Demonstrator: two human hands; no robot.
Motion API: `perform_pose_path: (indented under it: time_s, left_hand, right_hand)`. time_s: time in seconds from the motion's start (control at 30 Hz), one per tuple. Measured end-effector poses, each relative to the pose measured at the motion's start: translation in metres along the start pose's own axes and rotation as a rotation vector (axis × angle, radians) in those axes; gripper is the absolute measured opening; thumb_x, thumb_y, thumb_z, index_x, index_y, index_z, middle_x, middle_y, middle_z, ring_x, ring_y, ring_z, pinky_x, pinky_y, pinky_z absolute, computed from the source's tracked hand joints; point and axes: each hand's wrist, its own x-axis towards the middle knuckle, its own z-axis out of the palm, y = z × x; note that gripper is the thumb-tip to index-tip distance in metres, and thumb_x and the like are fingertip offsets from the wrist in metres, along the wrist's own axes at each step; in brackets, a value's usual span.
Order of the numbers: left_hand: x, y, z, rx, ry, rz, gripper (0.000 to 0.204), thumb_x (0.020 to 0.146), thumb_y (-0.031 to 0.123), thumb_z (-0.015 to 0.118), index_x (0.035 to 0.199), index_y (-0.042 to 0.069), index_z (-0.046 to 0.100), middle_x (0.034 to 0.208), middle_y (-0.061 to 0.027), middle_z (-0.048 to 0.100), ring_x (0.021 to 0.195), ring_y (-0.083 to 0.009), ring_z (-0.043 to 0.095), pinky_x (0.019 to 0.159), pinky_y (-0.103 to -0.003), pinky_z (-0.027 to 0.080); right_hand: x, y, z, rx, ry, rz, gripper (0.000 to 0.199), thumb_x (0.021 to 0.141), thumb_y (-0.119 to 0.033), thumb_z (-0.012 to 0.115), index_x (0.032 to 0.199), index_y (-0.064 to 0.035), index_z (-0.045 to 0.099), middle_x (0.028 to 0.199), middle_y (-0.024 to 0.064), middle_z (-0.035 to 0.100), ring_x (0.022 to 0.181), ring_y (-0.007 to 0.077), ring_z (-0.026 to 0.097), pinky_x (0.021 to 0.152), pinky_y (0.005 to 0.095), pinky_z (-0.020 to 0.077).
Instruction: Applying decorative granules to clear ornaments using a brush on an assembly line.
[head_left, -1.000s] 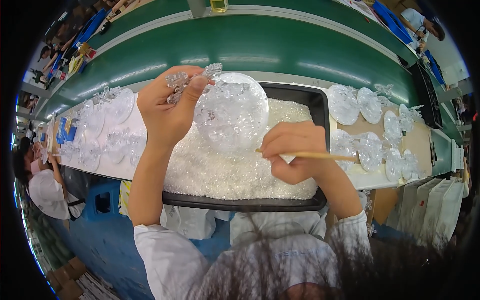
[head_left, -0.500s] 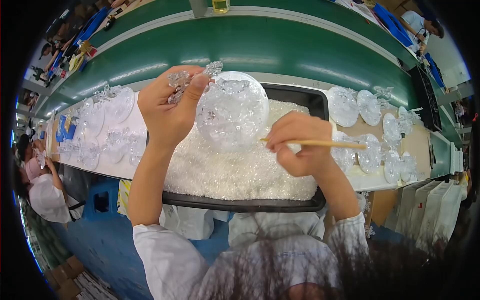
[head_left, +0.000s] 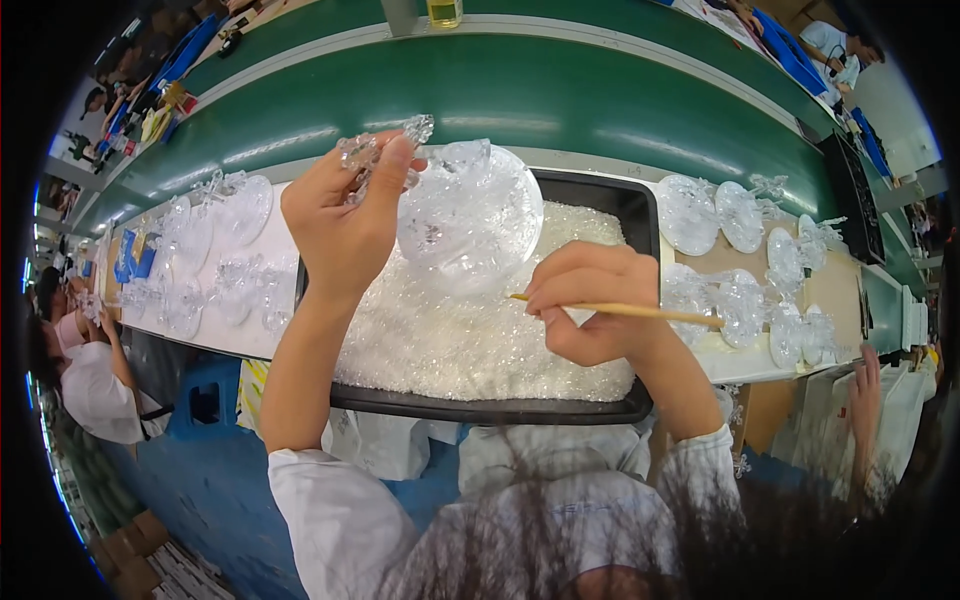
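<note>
A long green conveyor belt [head_left: 520, 90] runs behind your pale worktop [head_left: 250, 330]. Your left hand [head_left: 345, 220] grips the clear glittered glass bauble [head_left: 470, 215] by its top above the black tray of white flakes [head_left: 480, 345]. Your right hand [head_left: 590, 305], closed on a thin wooden stick [head_left: 620, 311], has drawn slightly back from it.

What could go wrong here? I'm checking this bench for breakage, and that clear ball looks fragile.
1. The left hand holds the clear ball only by its frilly top piece, so it might slip or snap off, though it would likely land in the black tray of white flakes.
2. The thin stick in the right hand could scratch or smear the ball.
</note>
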Motion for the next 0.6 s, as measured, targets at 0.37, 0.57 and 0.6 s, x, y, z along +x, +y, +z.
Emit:
perform_pose_path:
  time_s: [0.37, 0.57, 0.6]
  left_hand:
    - [-0.009, 0.005, 0.002, 0.234, -0.002, 0.022, 0.021, 0.096, 0.010, 0.069, 0.107, -0.008, 0.072, 0.084, -0.0113, 0.074, 0.074, -0.0136, 0.070, 0.066, -0.023, 0.055]
    - [-0.011, 0.009, 0.008, 0.245, -0.004, 0.087, 0.017, 0.093, 0.007, 0.070, 0.101, -0.008, 0.074, 0.081, -0.0111, 0.075, 0.072, -0.0128, 0.071, 0.065, -0.022, 0.054]
    - [-0.011, 0.010, 0.008, 0.245, -0.011, 0.089, 0.017, 0.093, 0.007, 0.070, 0.100, -0.008, 0.074, 0.082, -0.0112, 0.075, 0.071, -0.0129, 0.071, 0.064, -0.022, 0.054]
  right_hand:
    - [-0.002, -0.007, 0.028, -0.239, -0.208, -0.408, 0.024, 0.071, -0.002, 0.075, 0.095, 0.0003, 0.071, 0.101, 0.0167, 0.072, 0.067, 0.0191, 0.071, 0.051, 0.0271, 0.0540]
    - [0.000, -0.011, 0.046, -0.457, -0.249, -0.469, 0.027, 0.068, -0.005, 0.071, 0.095, 0.0006, 0.071, 0.105, 0.0152, 0.072, 0.057, 0.0104, 0.061, 0.043, 0.0226, 0.0455]
    - [0.001, -0.011, 0.048, -0.455, -0.248, -0.467, 0.027, 0.068, -0.005, 0.071, 0.095, 0.0006, 0.071, 0.105, 0.0152, 0.072, 0.057, 0.0104, 0.061, 0.043, 0.0226, 0.0455]
